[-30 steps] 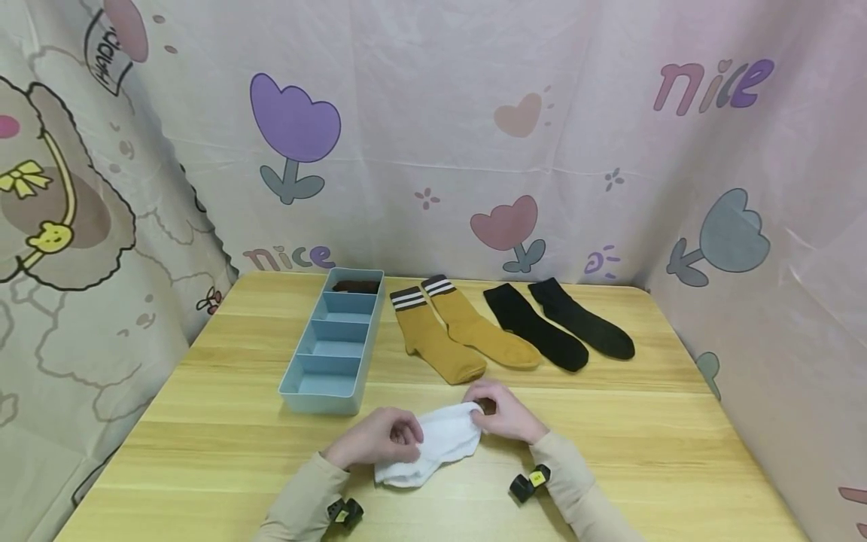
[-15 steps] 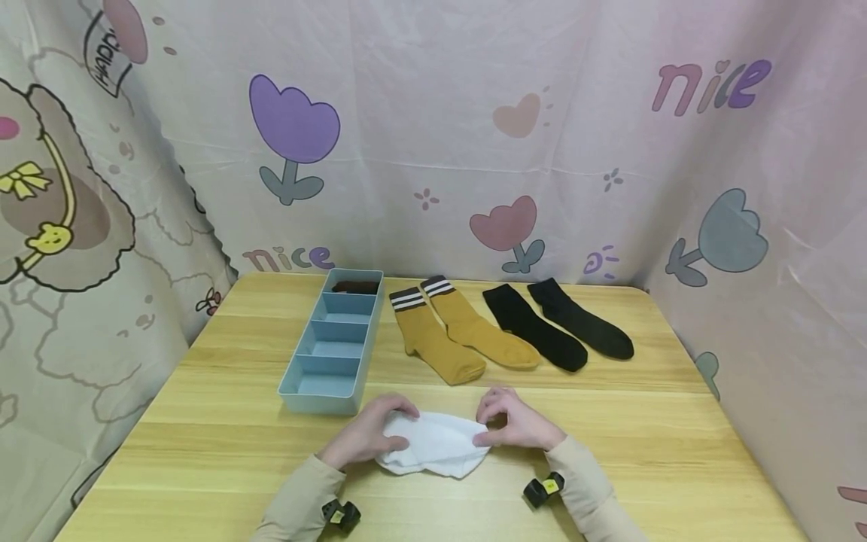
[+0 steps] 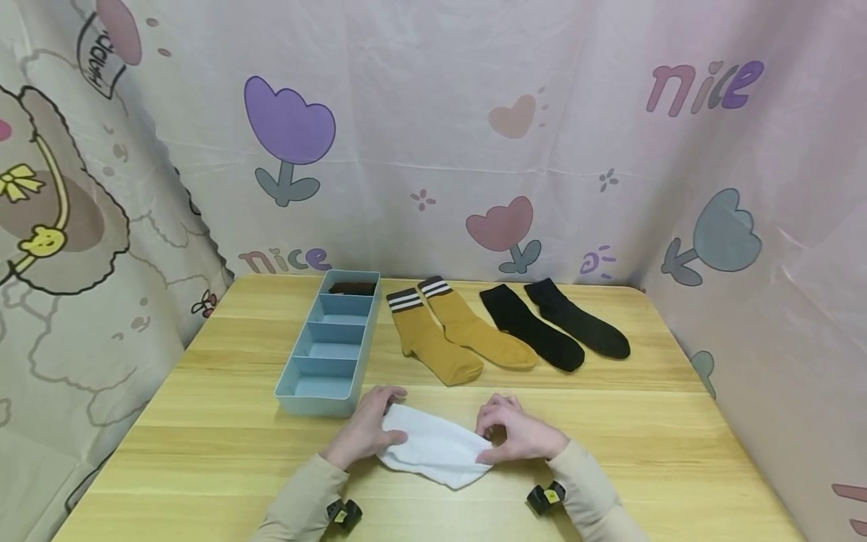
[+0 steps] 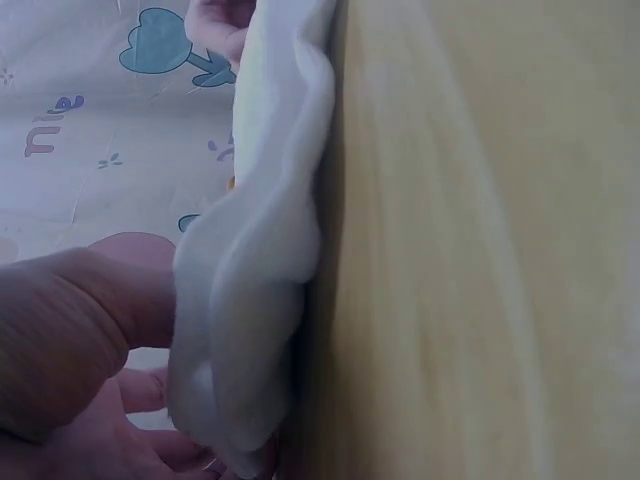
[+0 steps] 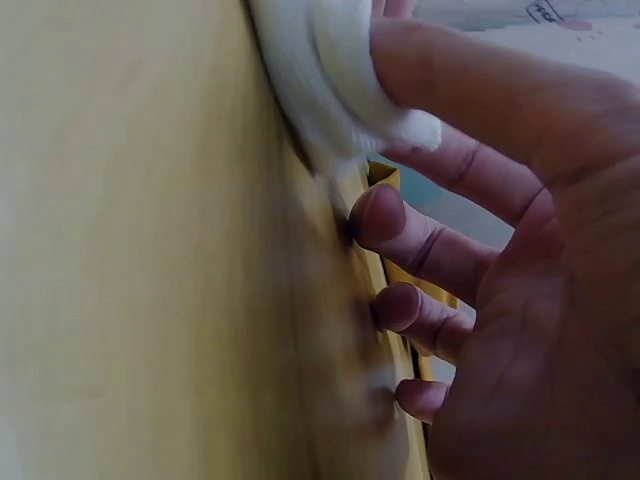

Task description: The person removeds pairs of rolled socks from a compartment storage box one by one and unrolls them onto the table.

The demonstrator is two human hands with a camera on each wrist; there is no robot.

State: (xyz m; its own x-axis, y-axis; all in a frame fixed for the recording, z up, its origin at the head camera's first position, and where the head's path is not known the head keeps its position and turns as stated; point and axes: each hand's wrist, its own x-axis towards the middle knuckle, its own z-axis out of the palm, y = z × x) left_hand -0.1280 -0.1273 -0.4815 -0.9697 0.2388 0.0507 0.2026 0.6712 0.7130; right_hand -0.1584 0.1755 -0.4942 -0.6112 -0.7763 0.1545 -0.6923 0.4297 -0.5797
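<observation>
Two beige sleeves [image 3: 305, 493] reach in from the near edge, each with a small black wrist camera [image 3: 344, 515] that bears a yellow label, its print too small to read. Just beyond, a white, soft fabric piece [image 3: 436, 448], folded flat and bare of visible lettering, lies at the near middle of a pale yellow wood-grain table [image 3: 169, 467]. The left hand [image 3: 366, 429] grips its left end, thumb on top and fingers at the far edge. The right hand [image 3: 518, 433] pinches its right end between thumb and forefinger; the other fingers are bent and off the fabric.

Farther off on the left stands a long, grey-blue plastic tray [image 3: 318, 406] with four compartments and no readable marking; a dark brown fabric item [image 3: 352, 288] lies in the farthest one. To its right lie two mustard-yellow socks [image 3: 423, 335] with dark, white-striped cuffs, then two plain black socks [image 3: 531, 325].

Behind the table hangs a pale pinkish printed curtain [image 3: 406, 90]. It reads "nice" in multicoloured letters [image 3: 704, 89] at upper right, and again in smaller lettering [image 3: 284, 260] low on the left. At upper left, a tilted black-outlined word [image 3: 101, 56] looks like "HAPPY", partly covered by a pink shape.
</observation>
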